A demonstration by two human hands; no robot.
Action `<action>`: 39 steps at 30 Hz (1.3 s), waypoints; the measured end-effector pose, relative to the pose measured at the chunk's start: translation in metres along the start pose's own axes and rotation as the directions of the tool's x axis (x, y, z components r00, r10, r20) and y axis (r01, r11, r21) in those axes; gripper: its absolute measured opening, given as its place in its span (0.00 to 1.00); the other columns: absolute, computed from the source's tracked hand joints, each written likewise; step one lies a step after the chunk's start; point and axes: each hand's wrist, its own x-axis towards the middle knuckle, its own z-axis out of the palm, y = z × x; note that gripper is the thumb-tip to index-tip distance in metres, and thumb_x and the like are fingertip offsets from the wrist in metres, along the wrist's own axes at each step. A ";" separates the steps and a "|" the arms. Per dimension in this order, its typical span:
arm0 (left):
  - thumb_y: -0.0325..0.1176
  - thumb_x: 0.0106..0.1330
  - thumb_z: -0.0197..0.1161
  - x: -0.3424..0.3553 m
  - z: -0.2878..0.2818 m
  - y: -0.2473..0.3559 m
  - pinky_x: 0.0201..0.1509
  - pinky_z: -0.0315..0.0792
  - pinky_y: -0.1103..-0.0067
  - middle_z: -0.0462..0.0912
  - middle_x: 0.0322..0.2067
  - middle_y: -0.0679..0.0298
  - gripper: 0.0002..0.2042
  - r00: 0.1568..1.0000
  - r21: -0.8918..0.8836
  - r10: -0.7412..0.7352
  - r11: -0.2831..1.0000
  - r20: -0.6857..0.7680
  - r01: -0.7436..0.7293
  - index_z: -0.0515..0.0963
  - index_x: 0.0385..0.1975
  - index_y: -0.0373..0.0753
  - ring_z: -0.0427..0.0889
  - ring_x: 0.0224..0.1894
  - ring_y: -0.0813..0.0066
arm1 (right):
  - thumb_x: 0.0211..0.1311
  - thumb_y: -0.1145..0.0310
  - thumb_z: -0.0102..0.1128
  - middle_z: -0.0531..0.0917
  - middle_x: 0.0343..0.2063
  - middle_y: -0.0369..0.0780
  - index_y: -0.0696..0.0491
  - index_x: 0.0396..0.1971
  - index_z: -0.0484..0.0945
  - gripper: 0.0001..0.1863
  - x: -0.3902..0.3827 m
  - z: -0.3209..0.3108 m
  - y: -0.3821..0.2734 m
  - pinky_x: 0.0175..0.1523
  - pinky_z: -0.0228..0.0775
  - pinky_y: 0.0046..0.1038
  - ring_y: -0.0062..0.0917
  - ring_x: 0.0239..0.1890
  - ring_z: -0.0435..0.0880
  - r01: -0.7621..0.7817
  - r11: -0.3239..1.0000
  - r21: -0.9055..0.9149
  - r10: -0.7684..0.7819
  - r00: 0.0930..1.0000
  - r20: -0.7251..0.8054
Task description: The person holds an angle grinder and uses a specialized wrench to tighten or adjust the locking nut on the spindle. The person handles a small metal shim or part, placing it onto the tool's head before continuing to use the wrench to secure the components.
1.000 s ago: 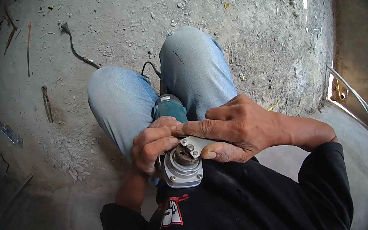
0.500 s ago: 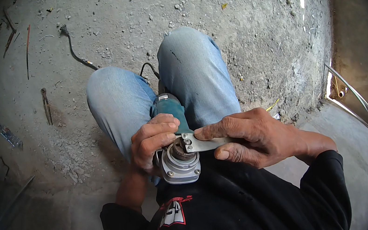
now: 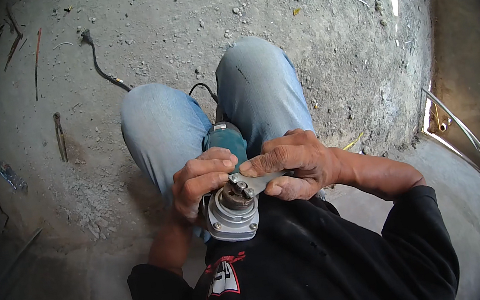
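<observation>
An angle grinder [image 3: 232, 228], with a teal body and a silver gear head, lies between my thighs with its head toward my torso and its spindle side up. My left hand [image 3: 197, 184] is closed around the grinder's left side near the gear head. Between thumb and fingers, my right hand [image 3: 306, 164] pinches a flat grey pin spanner [image 3: 261, 180]. The spanner's end sits over the round flange [image 3: 236, 198] on the spindle. My left fingertips come close to that end; whether they touch it I cannot tell.
A black cord with a plug [image 3: 93, 54] lies on the dusty floor beyond my left knee. Pincers [image 3: 60, 137] and a crumpled clear plastic piece [image 3: 12, 176] lie to the left. Grey pipes [image 3: 473, 145] curve along the right side. Rubble and wire scraps are scattered about.
My right hand has swung slightly left and away from my torso, turning the spanner on the flange. The left hand stays on the grinder. My knees have shifted a little to the right.
</observation>
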 end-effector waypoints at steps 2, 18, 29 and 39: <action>0.25 0.55 0.74 0.000 -0.002 0.000 0.46 0.83 0.60 0.78 0.41 0.51 0.20 1.000 0.012 0.008 1.000 -0.008 -0.008 0.71 0.43 0.33 0.85 0.39 0.57 | 0.64 0.64 0.64 0.84 0.28 0.47 0.63 0.50 0.79 0.20 0.005 0.000 0.007 0.31 0.76 0.31 0.35 0.26 0.85 0.037 0.999 -0.009 -0.037 0.999 0.008; 0.30 0.53 0.76 -0.004 0.004 0.000 0.47 0.82 0.60 0.78 0.41 0.50 0.23 1.000 0.026 0.014 1.000 -0.009 -0.014 0.71 0.44 0.33 0.85 0.40 0.56 | 0.64 0.65 0.65 0.84 0.28 0.46 0.60 0.48 0.80 0.18 0.004 -0.022 -0.017 0.30 0.76 0.30 0.34 0.26 0.86 -0.086 0.996 -0.018 0.087 0.992 0.090; 0.27 0.55 0.74 0.000 0.006 -0.004 0.48 0.82 0.60 0.78 0.40 0.51 0.20 1.000 0.072 0.012 0.997 -0.015 -0.011 0.70 0.44 0.34 0.85 0.40 0.58 | 0.67 0.60 0.59 0.81 0.21 0.43 0.64 0.49 0.79 0.21 0.002 0.000 0.026 0.20 0.67 0.27 0.27 0.15 0.78 0.190 0.981 0.047 -0.184 0.977 -0.107; 0.28 0.56 0.74 -0.001 0.006 0.002 0.48 0.82 0.60 0.79 0.38 0.51 0.20 1.000 0.089 -0.005 0.996 -0.011 0.006 0.69 0.42 0.35 0.85 0.39 0.61 | 0.64 0.66 0.62 0.82 0.25 0.44 0.62 0.47 0.80 0.17 0.009 0.001 0.035 0.28 0.73 0.30 0.33 0.23 0.82 0.204 0.972 0.119 -0.198 0.978 -0.059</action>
